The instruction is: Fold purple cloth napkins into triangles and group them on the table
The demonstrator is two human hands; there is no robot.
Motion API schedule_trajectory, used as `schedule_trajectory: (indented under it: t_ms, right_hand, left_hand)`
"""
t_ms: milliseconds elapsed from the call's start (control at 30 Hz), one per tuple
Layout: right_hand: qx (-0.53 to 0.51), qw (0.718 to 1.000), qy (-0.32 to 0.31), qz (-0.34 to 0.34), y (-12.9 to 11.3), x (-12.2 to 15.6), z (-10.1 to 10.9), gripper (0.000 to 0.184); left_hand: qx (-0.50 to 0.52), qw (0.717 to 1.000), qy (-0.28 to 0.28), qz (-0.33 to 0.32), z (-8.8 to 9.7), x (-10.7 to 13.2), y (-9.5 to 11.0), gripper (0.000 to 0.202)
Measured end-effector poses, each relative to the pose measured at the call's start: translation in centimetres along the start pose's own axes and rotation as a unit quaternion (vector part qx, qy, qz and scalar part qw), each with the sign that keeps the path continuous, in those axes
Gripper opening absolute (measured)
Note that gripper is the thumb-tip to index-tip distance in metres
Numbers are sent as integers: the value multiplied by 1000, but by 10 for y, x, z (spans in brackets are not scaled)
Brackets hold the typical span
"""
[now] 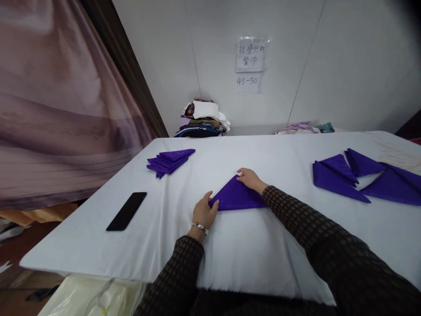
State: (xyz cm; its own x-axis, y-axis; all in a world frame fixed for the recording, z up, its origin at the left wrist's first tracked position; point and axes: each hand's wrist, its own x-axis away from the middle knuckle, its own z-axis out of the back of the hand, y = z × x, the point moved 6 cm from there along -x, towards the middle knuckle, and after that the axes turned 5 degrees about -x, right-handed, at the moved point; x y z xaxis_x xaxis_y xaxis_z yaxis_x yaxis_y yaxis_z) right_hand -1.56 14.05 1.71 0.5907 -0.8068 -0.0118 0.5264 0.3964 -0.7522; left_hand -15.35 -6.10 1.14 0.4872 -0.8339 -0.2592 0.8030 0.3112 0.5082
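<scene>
A purple cloth napkin, folded into a triangle, lies flat on the white-covered table in front of me. My left hand pinches its left corner between thumb and fingers. At the triangle's top point, my right hand has thumb and fingertips closed on the fabric. My right forearm hides the napkin's right corner. Further left rests a fanned pile of folded purple napkins. More purple napkins lie loosely folded and overlapping at the right side of the table.
A black flat rectangular object lies on the left of the white tablecloth. Stacked clothes and other fabrics sit behind the table's far edge. A handwritten sign hangs on the wall. A pinkish curtain hangs at left.
</scene>
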Motion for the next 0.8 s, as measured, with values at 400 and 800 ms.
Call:
schedule_trajectory:
  t_ms: [400, 800]
  right_hand:
    - [62, 998, 20, -17, 7, -1, -5, 30]
    - [90, 996, 17, -21, 6, -1, -6, 31]
  left_hand:
    - [-31, 999, 22, 7, 3, -3, -5, 29]
    - [-96, 995, 6, 31, 4, -4, -11, 27]
